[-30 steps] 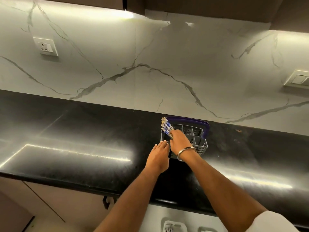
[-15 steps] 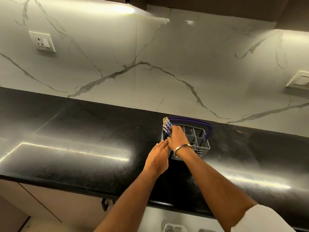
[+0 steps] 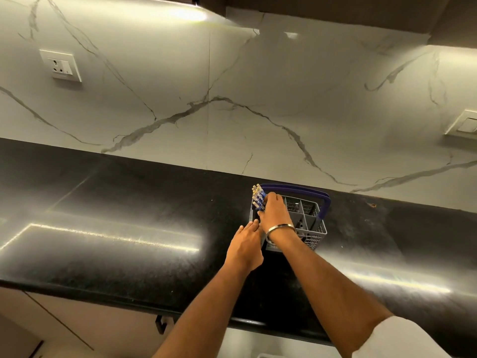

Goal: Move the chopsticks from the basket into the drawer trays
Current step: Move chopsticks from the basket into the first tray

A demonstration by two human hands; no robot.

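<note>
Warm strip lights under the cabinets (image 3: 335,11) wash the marble wall (image 3: 232,99) brightly; long glare streaks cross the glossy black worktop (image 3: 116,202) either side of the hands. Wide-angle bending curves the edges.

One view only, head-worn, so we share no overlap with any second camera. We look from standing height forward and down across the black countertop (image 3: 108,244), facing the marble backsplash (image 3: 232,99) squarely. Wide angle bends the counter edge. Both forearms enter from the bottom edge, near the lens; the basket (image 3: 307,223) sits mid-frame, at arm's reach.
</note>
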